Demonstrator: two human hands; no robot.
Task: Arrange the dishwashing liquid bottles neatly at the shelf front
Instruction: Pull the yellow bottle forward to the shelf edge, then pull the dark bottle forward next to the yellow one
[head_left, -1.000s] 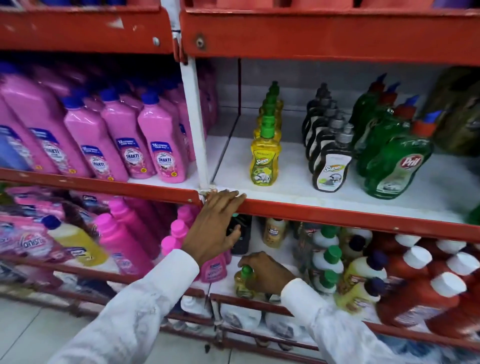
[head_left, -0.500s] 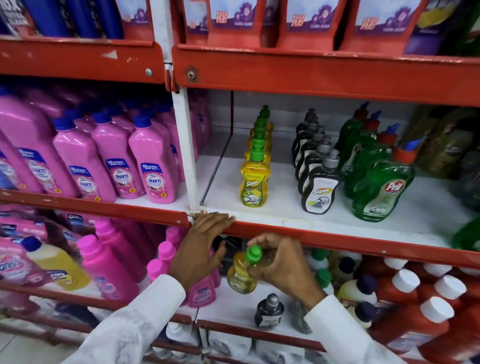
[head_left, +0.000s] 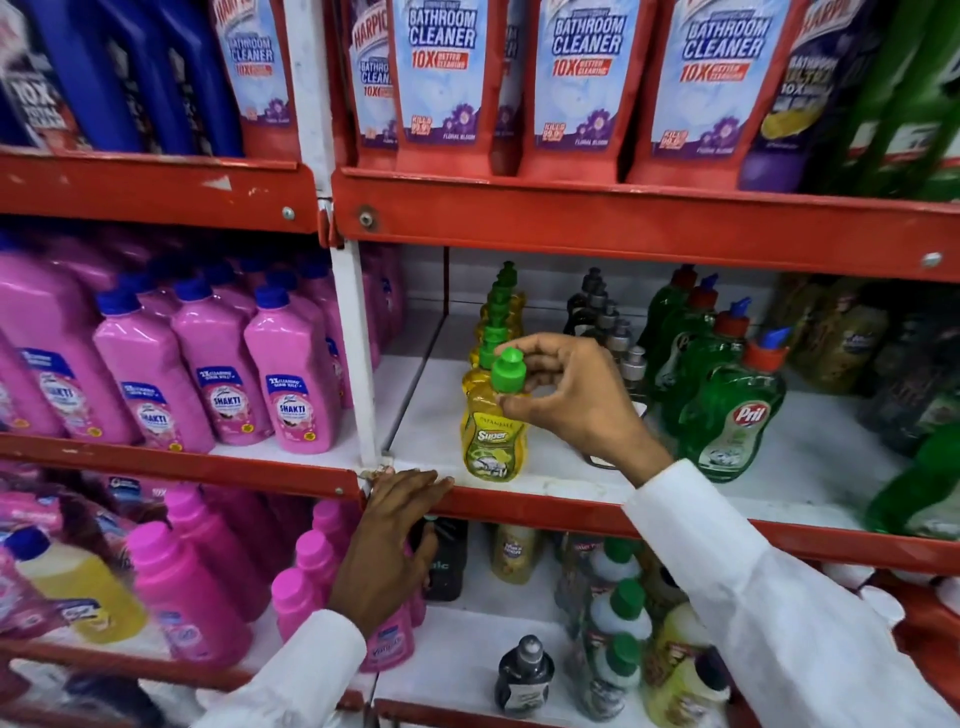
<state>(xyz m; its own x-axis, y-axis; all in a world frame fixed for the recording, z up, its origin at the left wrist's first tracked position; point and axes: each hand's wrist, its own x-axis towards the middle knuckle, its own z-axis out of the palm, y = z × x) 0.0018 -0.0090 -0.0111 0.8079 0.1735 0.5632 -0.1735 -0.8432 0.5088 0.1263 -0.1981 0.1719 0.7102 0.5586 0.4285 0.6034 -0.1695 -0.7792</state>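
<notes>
While gripping the green cap (head_left: 508, 370) between thumb and fingertips, right hand (head_left: 571, 402) at the neck of the yellow Super bottle (head_left: 492, 435); bottle upright at the white shelf (head_left: 571, 475) front, just behind the red lip (head_left: 519, 506). Base contact with shelf: cannot tell for certain. Behind it, row of like yellow bottles (head_left: 501, 306), mostly hidden, only caps and shoulders showing. Dark bottles (head_left: 605, 325) partly blocked by the hand; green Pril bottle (head_left: 732, 410) to the right, well clear. Left hand (head_left: 387, 551) flat, fingers spread, resting on the red lip by the white upright (head_left: 358, 353), holding nothing. Far right goods blurred, labels unreadable. Lower shelf partly cut off by sleeves.
</notes>
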